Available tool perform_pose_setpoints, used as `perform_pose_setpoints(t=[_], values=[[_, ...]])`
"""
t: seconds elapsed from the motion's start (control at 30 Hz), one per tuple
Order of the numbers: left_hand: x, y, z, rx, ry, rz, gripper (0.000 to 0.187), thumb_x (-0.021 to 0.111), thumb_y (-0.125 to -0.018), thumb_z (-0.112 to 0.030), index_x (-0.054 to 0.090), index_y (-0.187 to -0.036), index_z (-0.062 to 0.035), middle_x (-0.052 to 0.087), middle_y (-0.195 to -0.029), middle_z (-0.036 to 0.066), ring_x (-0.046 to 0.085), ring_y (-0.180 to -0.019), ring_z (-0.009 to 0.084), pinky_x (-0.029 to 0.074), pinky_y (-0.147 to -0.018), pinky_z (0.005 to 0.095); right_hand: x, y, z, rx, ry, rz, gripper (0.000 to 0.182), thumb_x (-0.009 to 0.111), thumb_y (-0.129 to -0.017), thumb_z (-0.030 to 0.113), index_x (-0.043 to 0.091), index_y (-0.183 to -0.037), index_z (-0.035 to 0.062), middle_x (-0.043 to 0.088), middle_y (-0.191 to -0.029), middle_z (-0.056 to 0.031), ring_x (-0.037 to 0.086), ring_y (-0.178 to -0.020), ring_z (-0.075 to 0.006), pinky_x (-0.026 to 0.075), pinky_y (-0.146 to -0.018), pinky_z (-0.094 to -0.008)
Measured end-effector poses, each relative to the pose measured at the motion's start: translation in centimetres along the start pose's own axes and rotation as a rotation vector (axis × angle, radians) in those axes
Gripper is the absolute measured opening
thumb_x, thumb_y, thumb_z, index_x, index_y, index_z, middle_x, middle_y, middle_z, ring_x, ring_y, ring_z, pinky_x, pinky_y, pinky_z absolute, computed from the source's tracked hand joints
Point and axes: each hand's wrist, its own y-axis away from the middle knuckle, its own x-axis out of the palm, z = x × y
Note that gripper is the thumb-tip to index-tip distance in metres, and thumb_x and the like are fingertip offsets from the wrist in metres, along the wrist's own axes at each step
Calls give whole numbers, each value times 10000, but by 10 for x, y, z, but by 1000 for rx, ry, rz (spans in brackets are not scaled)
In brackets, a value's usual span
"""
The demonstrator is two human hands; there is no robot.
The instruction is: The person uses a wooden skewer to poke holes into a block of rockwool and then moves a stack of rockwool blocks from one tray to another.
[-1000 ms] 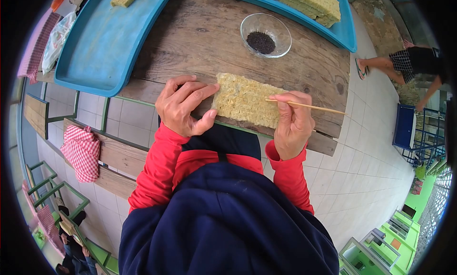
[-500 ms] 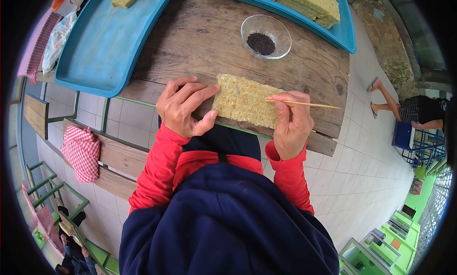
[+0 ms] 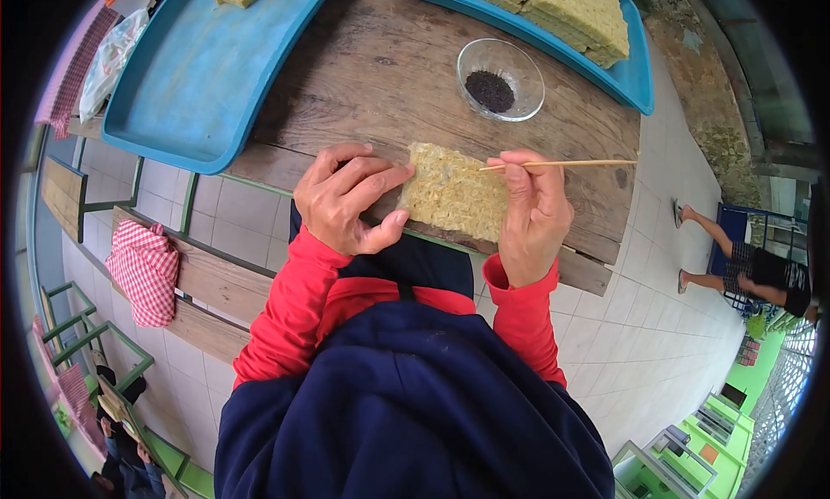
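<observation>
A flat yellowish fibrous slab that looks like rockwool [image 3: 450, 192] lies at the near edge of the wooden table [image 3: 372, 67]. My left hand [image 3: 350, 201] grips its left end, index fingertip on the upper corner and thumb at the lower side. In my right hand [image 3: 534, 218] a thin wooden skewer [image 3: 579, 163] is pinched between thumb and fingers. Its tip meets the slab's upper right part, and the skewer points off to the right. That hand covers the slab's right end. Beyond the slab stands a glass bowl [image 3: 529, 101] with small dark seeds [image 3: 490, 91] in it.
At the upper left is a blue tray [image 3: 190, 84] with a slab piece. Another blue tray [image 3: 640, 67] at the back holds stacked rockwool slabs [image 3: 579, 19]. A checkered cloth bundle [image 3: 144, 270] rests on a bench [image 3: 216, 279]. A person [image 3: 761, 274] is on the tiled floor at right.
The skewer tip has shifted up the slab, and the skewer lies closer to level. My left hand stays at the slab's left end. The person at right has changed position.
</observation>
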Motion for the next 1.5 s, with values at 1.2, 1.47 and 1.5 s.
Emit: perform_pose_setpoints(t=[1.2,1.47,1.5], values=[[0,-1,-1,3,-6,1,387,605,-760,-442,747,-922,-121,683,-813,44,611,-835,274,523,-766,355,1,-2,1,-102,169,32,44,657,-884,61,677,-924,59,650,-855,-49,558,-741,-205,466,-634,-310],[0,-1,-1,-7,-1,-33,405,601,-762,-440,743,-921,-95,683,-805,53,611,-832,275,520,-765,356,-2,3,9,-54,-97,-38,45,635,-906,57,676,-919,44,633,-876,-87,595,-806,-208,474,-690,-289],[0,0,-1,-3,1,-31,405,600,-760,-437,743,-920,-94,684,-805,53,611,-833,275,520,-768,356,-1,4,11,-85,-73,-1,47,633,-909,60,676,-919,42,627,-876,-88,595,-806,-211,473,-687,-292]])
